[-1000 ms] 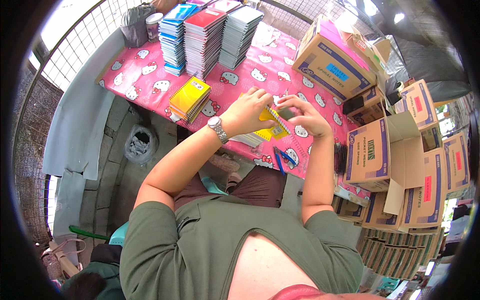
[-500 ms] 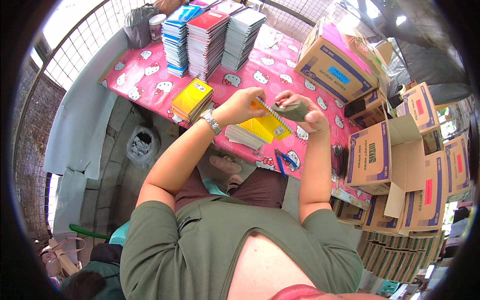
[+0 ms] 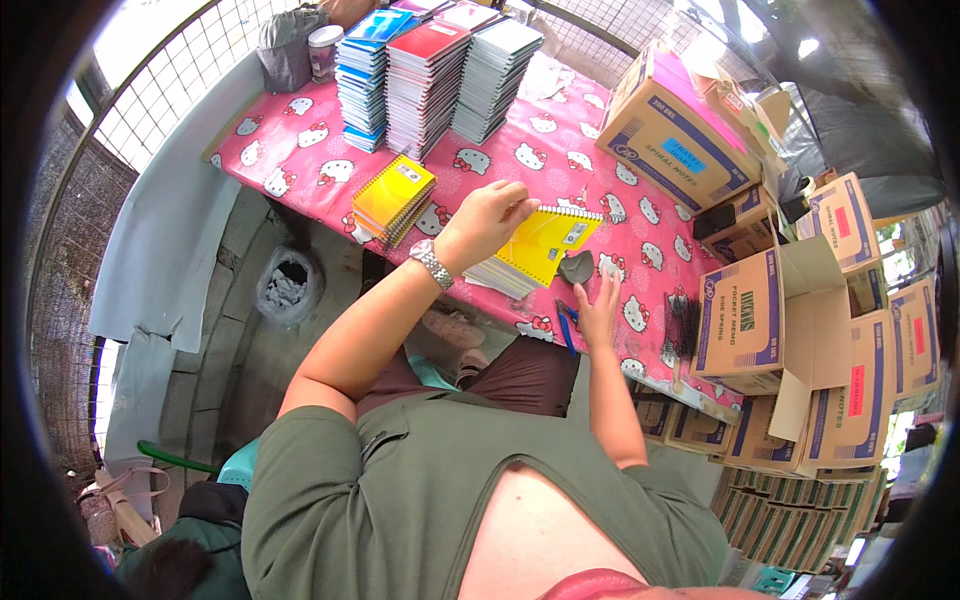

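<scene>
My left hand (image 3: 487, 228), with a metal watch at its wrist, is closed at the coil end of a yellow spiral notebook (image 3: 553, 240), pinching its corner. The notebook is over a stack of pages (image 3: 505, 276) near the table's front edge. My right hand (image 3: 599, 308) is open, its fingers apart and holding nothing. Just beyond its fingertips is a grey-green, pad-like piece (image 3: 577, 267), its kind unclear. Blue-handled pliers (image 3: 568, 326) lie by the table edge, left of the right hand. A short pile of yellow spiral notebooks (image 3: 393, 198) sits left of my left hand.
Tall stacks of blue notebooks (image 3: 362, 90), red notebooks (image 3: 426, 85) and white notebooks (image 3: 497, 82) stand at the back of the pink patterned table (image 3: 505, 160). Cardboard boxes (image 3: 680, 135) crowd the right side. A bagged bin (image 3: 288, 288) is on the floor at left.
My right hand has let go of the grey-green piece and moved down toward the table edge. The yellow notebook has come down flatter over the stack; my left hand stays at its coil end.
</scene>
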`<state>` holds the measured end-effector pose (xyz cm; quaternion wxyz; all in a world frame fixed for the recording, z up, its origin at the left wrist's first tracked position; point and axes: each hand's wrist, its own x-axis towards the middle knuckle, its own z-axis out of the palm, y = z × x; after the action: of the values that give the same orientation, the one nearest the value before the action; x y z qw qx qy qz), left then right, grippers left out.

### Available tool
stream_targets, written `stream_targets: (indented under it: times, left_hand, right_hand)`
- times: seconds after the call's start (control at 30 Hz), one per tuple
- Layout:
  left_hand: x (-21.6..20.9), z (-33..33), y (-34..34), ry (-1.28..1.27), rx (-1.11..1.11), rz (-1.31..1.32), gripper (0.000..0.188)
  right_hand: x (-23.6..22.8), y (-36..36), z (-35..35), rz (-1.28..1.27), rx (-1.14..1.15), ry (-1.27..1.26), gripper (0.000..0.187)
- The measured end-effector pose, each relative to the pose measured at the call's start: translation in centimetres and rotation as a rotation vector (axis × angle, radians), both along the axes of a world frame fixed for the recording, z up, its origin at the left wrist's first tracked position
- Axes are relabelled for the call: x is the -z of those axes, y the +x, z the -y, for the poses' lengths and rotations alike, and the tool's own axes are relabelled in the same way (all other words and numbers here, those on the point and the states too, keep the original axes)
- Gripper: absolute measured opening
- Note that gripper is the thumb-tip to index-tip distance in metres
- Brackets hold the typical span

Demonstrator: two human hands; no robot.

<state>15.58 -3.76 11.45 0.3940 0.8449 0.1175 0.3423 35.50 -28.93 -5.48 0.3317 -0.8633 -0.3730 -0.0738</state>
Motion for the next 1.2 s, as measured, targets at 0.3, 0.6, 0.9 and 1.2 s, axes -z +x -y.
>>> stream_targets:
  times: [0.3,0.6,0.9,1.2]
  left_hand:
    - [-0.2,1.6,0.5,0.060,-0.088,0.013,0.019]
    - [-0.2,1.1,0.1,-0.001,-0.114,0.032,0.022]
    - [0.8,1.0,0.2,-0.032,-0.139,0.030,0.025]
    - [1.1,1.3,-0.4,-0.270,-0.087,0.116,0.017]
  right_hand:
    - [-0.8,-5.7,5.1,-0.097,0.050,-0.085,0.058]
    - [-15.5,-11.5,-1.7,-0.297,-0.337,0.459,0.054]
    - [-18.0,-13.0,-5.5,-0.115,-0.431,0.314,0.059]
    - [-19.1,-13.5,-6.9,0.067,-0.374,0.201,0.059]
